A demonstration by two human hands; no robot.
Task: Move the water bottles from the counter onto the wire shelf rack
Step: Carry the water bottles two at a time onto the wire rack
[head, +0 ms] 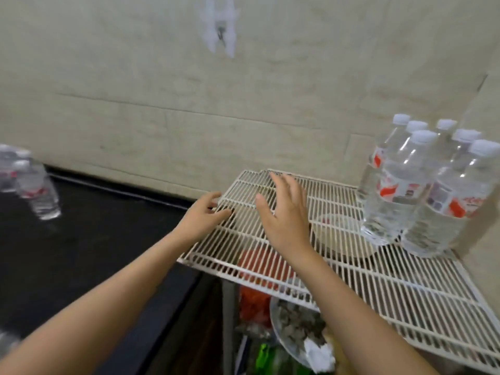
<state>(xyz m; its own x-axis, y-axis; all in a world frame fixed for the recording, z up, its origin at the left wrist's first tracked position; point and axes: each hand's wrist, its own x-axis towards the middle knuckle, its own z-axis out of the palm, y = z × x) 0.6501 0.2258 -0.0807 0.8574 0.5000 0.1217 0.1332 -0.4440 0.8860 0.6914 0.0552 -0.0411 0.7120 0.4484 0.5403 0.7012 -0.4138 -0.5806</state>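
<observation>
Both hands, left hand (201, 216) and right hand (284, 215), are hovering empty with fingers spread over the wire shelf rack (378, 290), six bottles (422, 190) standing at its back corner; next, probably reaching left for the table's (89, 247) remaining bottles (32, 185).

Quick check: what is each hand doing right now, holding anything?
Left hand: open, empty, over the rack edge.
Right hand: open, empty, above the rack.

Both bare forearms extended forward, left hand (201, 216) empty, fingers loosely curled, right hand (285, 212) beside it, empty, fingers spread
</observation>
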